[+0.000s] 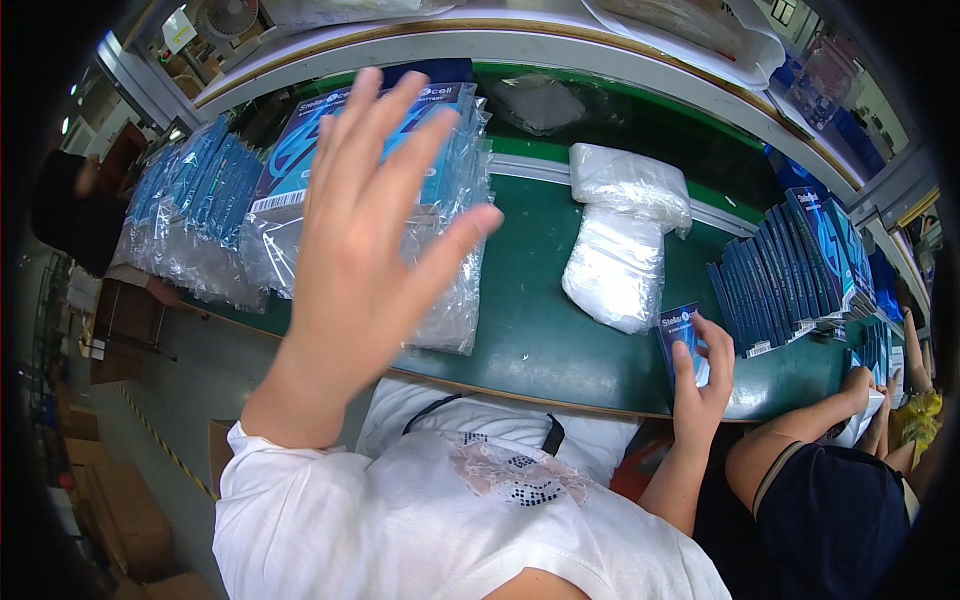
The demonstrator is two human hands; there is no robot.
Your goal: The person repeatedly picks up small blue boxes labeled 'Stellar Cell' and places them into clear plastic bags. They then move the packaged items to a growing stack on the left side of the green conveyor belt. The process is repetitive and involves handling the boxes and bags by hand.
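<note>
blue carton (674, 322): located near the front edge of the green workbench (530, 345), pinched between thumb and fingers of the right hand (703, 385). left hand (362, 245) (fingers spread wide, holding nothing): raised before the bagged cartons (280, 170). step in hand: probably bagging; the next move likely calls for one of the clear plastic bags (622, 250) at centre. containers: clear film (448, 315) encloses the bagged cartons; the central bags show no contents.

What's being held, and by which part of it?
Right hand: a blue pack, held at its right side. Left hand: spread open, nothing visible in its grip.
</note>
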